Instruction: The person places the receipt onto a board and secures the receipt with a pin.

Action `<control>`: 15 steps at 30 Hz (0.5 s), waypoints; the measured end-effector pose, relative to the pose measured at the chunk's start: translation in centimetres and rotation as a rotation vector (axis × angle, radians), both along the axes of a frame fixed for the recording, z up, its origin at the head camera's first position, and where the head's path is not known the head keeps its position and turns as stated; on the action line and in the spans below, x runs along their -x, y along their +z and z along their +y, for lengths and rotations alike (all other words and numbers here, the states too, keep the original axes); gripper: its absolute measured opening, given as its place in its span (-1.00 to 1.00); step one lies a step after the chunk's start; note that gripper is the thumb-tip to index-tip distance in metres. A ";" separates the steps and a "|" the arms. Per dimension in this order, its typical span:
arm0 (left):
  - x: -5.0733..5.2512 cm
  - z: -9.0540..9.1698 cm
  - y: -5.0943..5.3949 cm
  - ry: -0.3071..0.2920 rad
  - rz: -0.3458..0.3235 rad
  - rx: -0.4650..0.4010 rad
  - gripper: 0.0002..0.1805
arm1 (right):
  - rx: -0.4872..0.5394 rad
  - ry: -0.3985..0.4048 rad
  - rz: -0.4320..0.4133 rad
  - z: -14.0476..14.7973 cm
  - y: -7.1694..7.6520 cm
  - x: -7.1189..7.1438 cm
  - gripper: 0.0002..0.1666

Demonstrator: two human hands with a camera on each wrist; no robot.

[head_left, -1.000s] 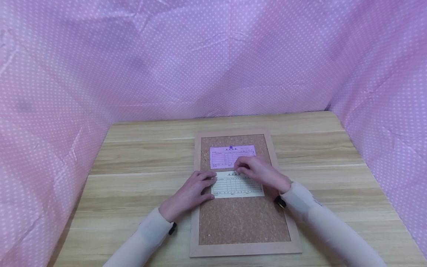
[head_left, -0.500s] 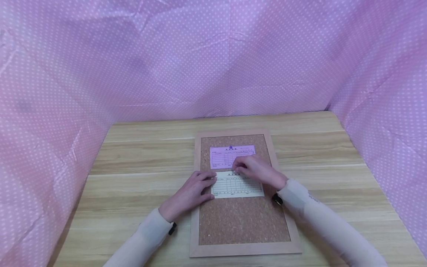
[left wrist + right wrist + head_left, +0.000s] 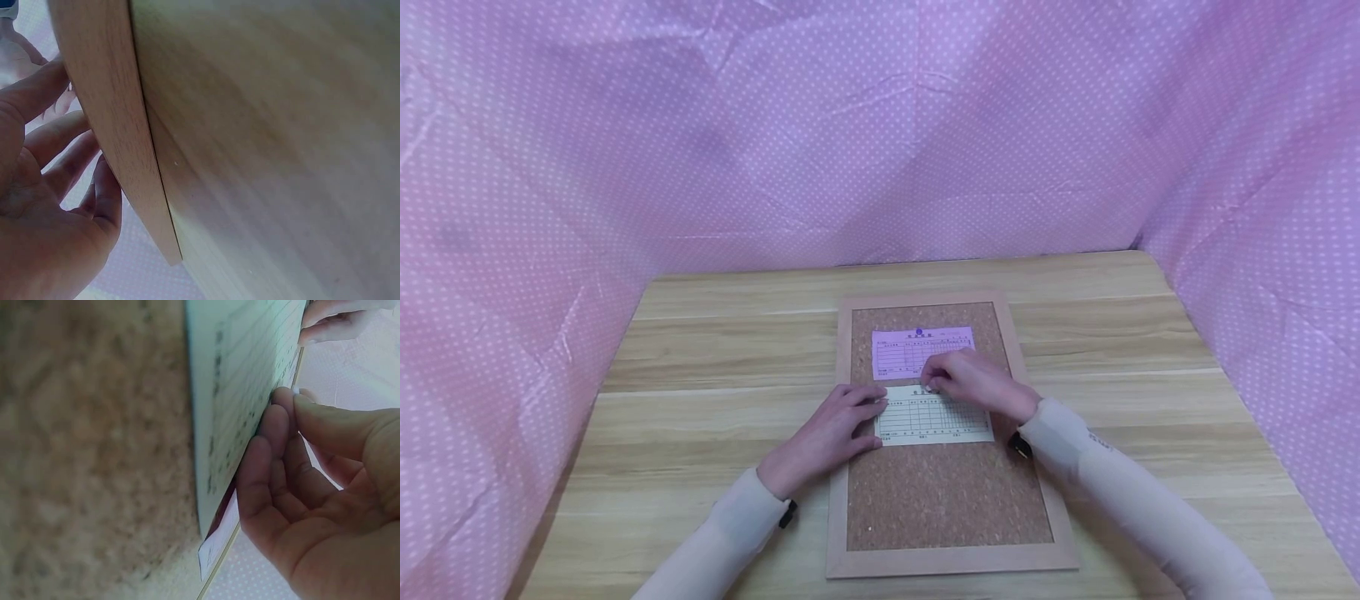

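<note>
A pale, greenish-white printed form slip [image 3: 917, 421] lies across the middle of a framed cork board [image 3: 947, 500]. My left hand [image 3: 823, 433] rests with spread fingers on the slip's left edge. At the slip's top edge, my right hand [image 3: 976, 382] pinches a small white pushpin [image 3: 296, 391] between thumb and forefinger; its point is hidden. Just above lies a purple form slip [image 3: 895, 357], with a purple pushpin [image 3: 919, 332] at its top edge. The right hand covers the purple slip's lower right corner and part of the pale slip.
The board's wooden frame [image 3: 951, 560] lies on a wood-grain table [image 3: 715, 350]. Pink dotted cloth [image 3: 880, 167] hangs behind the table and along both sides. A tiny white speck [image 3: 870, 528] shows at the cork's lower left.
My right hand has shifted slightly left along the pale slip's top edge, and the white pushpin has come into view at its fingertips. The left hand and both slips stay in place.
</note>
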State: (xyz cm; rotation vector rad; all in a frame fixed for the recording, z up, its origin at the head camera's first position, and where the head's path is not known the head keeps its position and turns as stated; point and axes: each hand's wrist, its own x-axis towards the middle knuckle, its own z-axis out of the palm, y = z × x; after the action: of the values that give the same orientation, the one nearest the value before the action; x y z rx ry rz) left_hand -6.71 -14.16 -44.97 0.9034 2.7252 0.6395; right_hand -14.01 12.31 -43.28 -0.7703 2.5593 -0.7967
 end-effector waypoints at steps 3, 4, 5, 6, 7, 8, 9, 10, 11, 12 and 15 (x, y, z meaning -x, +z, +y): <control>0.0 0.0 0.0 0.001 -0.005 0.009 -0.35 | -0.016 -0.006 -0.026 -0.2 0.1 0.1 -0.83; 0.0 0.0 0.0 0.002 -0.006 0.011 -0.35 | -0.019 -0.004 -0.028 -0.2 0.1 0.1 -0.84; 0.0 0.0 0.0 0.003 -0.008 0.012 -0.36 | -0.022 -0.005 -0.034 -0.3 0.1 0.1 -0.84; 0.0 0.0 0.0 0.003 -0.008 0.012 -0.36 | -0.024 -0.006 -0.040 -0.3 0.1 0.1 -0.84; 0.0 0.0 0.0 0.004 -0.008 0.013 -0.36 | -0.026 -0.005 -0.045 -0.3 0.2 0.1 -0.85; 0.0 0.0 0.0 0.004 -0.010 0.011 -0.35 | -0.026 -0.003 -0.049 -0.3 0.2 0.2 -0.85; 0.0 0.0 0.0 0.005 -0.010 0.010 -0.35 | -0.027 -0.003 -0.054 -0.3 0.2 0.2 -0.85; 0.0 0.0 0.0 0.006 -0.011 0.008 -0.35 | -0.029 -0.003 -0.059 -0.4 0.3 0.2 -0.86; 0.0 0.0 0.1 0.007 -0.012 0.007 -0.35 | -0.033 -0.006 -0.067 -0.4 0.3 0.3 -0.86; 0.1 0.0 0.1 0.006 -0.012 0.005 -0.35 | -0.037 -0.007 -0.072 -0.5 0.3 0.3 -0.87; 0.1 -0.1 0.1 0.004 -0.011 -0.003 -0.35 | -0.049 -0.010 -0.084 -0.5 0.4 0.4 -0.88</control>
State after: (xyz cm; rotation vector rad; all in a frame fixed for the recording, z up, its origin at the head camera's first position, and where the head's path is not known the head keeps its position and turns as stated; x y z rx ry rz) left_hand -6.79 -14.22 -44.91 0.8926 2.7177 0.6478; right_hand -14.45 11.77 -42.88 -0.6943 2.5006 -0.7507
